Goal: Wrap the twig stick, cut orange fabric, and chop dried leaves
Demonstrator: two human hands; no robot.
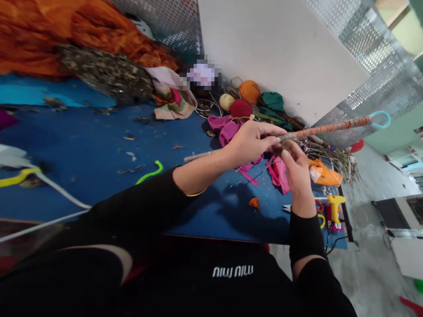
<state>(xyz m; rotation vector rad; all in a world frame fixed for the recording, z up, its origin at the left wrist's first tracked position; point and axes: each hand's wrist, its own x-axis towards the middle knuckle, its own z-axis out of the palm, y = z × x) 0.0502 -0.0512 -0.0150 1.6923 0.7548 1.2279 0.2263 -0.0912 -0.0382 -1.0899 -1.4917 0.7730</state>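
Observation:
A long stick (330, 130), wrapped with orange-flecked material on its right part, is held slightly tilted above the blue table (211, 211). A light blue loop (382, 119) sits at its far right end. My left hand (249, 141) is closed around the stick's middle, and the bare left end shows behind my forearm. Just below and to the right, my right hand (295, 167) has its fingers curled in a pinch close to the stick; what lies between them is hidden. Pink fabric strips (277, 174) lie on the table beneath my hands.
Scissors (320, 206) and a yellow glue gun (335, 208) lie at the right edge. Yarn balls (241, 108), green cloth (272, 102) and twigs (340, 156) are piled behind. A green pipe cleaner (152, 171) and orange cloth (99, 31) are left. A white board (274, 53) leans at the back.

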